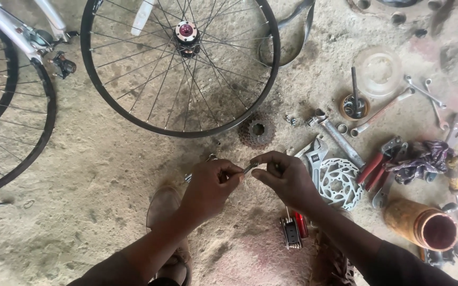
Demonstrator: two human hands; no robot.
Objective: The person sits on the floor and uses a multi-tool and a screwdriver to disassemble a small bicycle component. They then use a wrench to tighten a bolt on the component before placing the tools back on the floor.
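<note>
I hold a small metal part (249, 168) between my two hands just below the middle of the frame, above the dirt floor (107, 159). My left hand (208, 188) is curled closed around one end of it, thumb and fingers pinched tight; my right hand (287, 177) pinches the other end with its fingertips pressed together. The two hands nearly touch, with only a short silver bit of the part showing between them.

I judge that I am in the middle of fitting or turning something small by hand, perhaps threading one piece onto another. The next move seems to call for a steady left grip while my right fingers twist, kept well aligned so nothing slips into the dust.

Above my hands lies a bare spoked wheel (180, 66) with a reddish hub, and a rusty gear cluster (256, 131) sits just below its rim. To the right of my right hand lie an adjustable wrench (315, 154), a brake disc (338, 181) and red-handled pliers (376, 167). A folding multi-tool (292, 232) lies below my right wrist.

Most of the small part is hidden inside my fingers, so I cannot tell its shape or whether it is one piece or two. A second wheel at the left edge and the bicycle frame at upper left are cut off.
</note>
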